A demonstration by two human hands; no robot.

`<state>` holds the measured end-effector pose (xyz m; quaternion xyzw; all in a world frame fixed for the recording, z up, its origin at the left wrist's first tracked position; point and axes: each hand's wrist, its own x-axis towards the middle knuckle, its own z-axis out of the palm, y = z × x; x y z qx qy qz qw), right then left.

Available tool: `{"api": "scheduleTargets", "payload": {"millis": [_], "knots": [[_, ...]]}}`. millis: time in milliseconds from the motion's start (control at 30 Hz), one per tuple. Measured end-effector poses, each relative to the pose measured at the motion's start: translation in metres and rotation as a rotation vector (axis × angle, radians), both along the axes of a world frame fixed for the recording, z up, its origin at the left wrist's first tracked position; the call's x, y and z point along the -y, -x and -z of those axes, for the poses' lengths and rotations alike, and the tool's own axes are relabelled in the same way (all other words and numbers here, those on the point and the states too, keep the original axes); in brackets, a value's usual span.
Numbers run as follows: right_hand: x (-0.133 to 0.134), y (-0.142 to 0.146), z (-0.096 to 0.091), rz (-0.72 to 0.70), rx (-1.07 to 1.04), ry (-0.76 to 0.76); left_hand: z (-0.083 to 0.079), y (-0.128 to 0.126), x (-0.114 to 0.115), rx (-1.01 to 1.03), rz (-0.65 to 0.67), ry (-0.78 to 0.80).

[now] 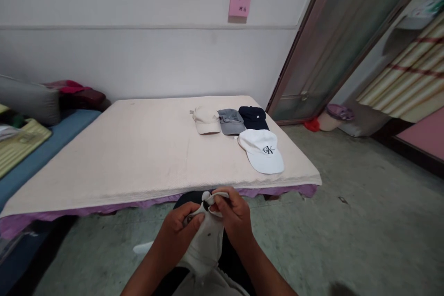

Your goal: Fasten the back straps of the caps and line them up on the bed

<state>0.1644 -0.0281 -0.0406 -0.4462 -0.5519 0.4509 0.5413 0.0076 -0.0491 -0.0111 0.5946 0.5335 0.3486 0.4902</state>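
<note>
A light-coloured cap (206,245) is held over my lap, in front of the bed's near edge. My left hand (178,229) pinches the cap's edge beside the small dark buckle of its back strap. With thumb and fingers closed, my right hand (236,215) grips the strap's pale end, which stands up in a loop. On the bed lie a beige cap (206,119), a grey cap (231,121) and a navy cap (253,116) in a row. Nearer to me is a white cap (262,150) with dark letters on its front.
The bed (138,148) has a cream cover with purple cloth below its edge. At left are a grey pillow (31,101) and a blue mattress (74,125). A pink note (240,1) hangs on the wall. A bin (331,119) stands beyond the bed's right side.
</note>
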Motion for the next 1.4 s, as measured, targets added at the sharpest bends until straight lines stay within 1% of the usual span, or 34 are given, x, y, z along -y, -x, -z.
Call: {"api": "scheduleTargets", "payload": {"millis": [133, 233, 333, 467, 533, 700, 767, 833, 900, 967, 1033, 1100, 1167, 1233, 1267, 1300, 1333, 1400], "knots": [[-0.005, -0.01, 0.006, -0.019, -0.079, 0.041, 0.002, -0.011, -0.006, -0.013, -0.022, 0.02], [-0.009, -0.019, 0.008, 0.006, -0.204, 0.107, 0.004, -0.02, -0.01, -0.002, 0.012, 0.056], [-0.013, -0.031, 0.008, -0.037, -0.265, 0.099, 0.008, -0.028, -0.014, 0.025, 0.026, 0.079], [-0.02, -0.054, 0.005, -0.24, -0.179, 0.005, 0.012, -0.031, -0.02, 0.131, 0.003, 0.173], [-0.024, -0.063, 0.002, -0.331, -0.131, -0.044, 0.011, -0.033, -0.022, 0.192, 0.021, 0.232], [-0.035, -0.075, -0.008, -0.453, 0.042, -0.196, 0.004, -0.042, -0.026, 0.229, 0.136, 0.299], [-0.036, -0.078, -0.011, -0.502, 0.11, -0.225, 0.001, -0.045, -0.027, 0.241, 0.191, 0.328], [-0.036, -0.081, -0.011, -0.527, 0.157, -0.206, 0.0, -0.045, -0.027, 0.255, 0.241, 0.368], [-0.034, -0.081, -0.007, -0.521, 0.163, -0.144, -0.001, -0.043, -0.025, 0.282, 0.256, 0.388], [-0.032, -0.076, 0.0, -0.485, 0.144, -0.046, -0.001, -0.039, -0.023, 0.33, 0.254, 0.407], [-0.033, -0.066, 0.011, -0.406, 0.079, 0.056, -0.003, -0.033, -0.02, 0.401, 0.245, 0.438], [-0.038, -0.052, 0.024, -0.278, -0.089, 0.161, -0.006, -0.025, -0.018, 0.508, 0.178, 0.488], [-0.045, -0.036, 0.034, -0.153, -0.365, 0.28, -0.01, -0.015, -0.018, 0.652, 0.033, 0.537], [-0.051, -0.023, 0.04, -0.062, -0.641, 0.401, -0.013, -0.003, -0.022, 0.806, -0.143, 0.546], [-0.051, -0.017, 0.041, -0.047, -0.729, 0.453, -0.014, 0.004, -0.025, 0.876, -0.226, 0.531], [-0.049, -0.012, 0.042, -0.056, -0.774, 0.498, -0.014, 0.012, -0.029, 0.939, -0.304, 0.515], [-0.045, -0.007, 0.043, -0.091, -0.785, 0.542, -0.013, 0.021, -0.033, 0.994, -0.378, 0.511], [-0.031, 0.003, 0.046, -0.236, -0.747, 0.632, -0.009, 0.039, -0.04, 1.07, -0.498, 0.553]]}}
